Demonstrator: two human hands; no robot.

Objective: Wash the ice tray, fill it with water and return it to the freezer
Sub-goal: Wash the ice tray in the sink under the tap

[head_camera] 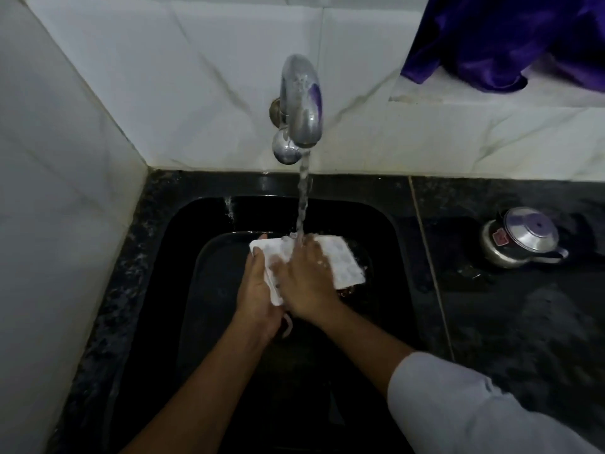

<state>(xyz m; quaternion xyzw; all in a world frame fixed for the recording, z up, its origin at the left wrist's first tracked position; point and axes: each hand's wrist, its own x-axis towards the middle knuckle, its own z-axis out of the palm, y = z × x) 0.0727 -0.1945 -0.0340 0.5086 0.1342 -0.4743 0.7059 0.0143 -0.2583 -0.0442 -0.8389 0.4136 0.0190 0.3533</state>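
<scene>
**rig_op:** Closest thing in my feed is the pale sleeve [474, 407] on the right arm. Past that, biggest first: the black counter [507, 322], then the black sink [157, 290] set into its left end.

**dishguy:** where's the tray tho?

**rig_op:** The white ice tray [343, 260] is held over the middle of the sink, nearer its back edge. There's also a steel pot [520, 237] on the counter right of the sink, well apart from it. The tap [302, 103] on the back wall is running, and the stream [303, 204] lands on the tray's far long edge.

**dishguy:** and the hands?

**rig_op:** The left hand [257, 290] is wrapped round the tray's left end, with one fingertip poking out at the far corner. The right hand [307, 283] lies flat on top, fingers spread over the pockets and pinching nothing. It's blurry, so I can't tell which pockets it covers.

**dishguy:** tips?

**rig_op:** Looks like the washing part to me, with filling not yet begun. I'd tilt the tray so water runs along the rows and off the low end. Then work a fingertip into every pocket and keep the left grip firm, since wet plastic is probably slippy.
</scene>
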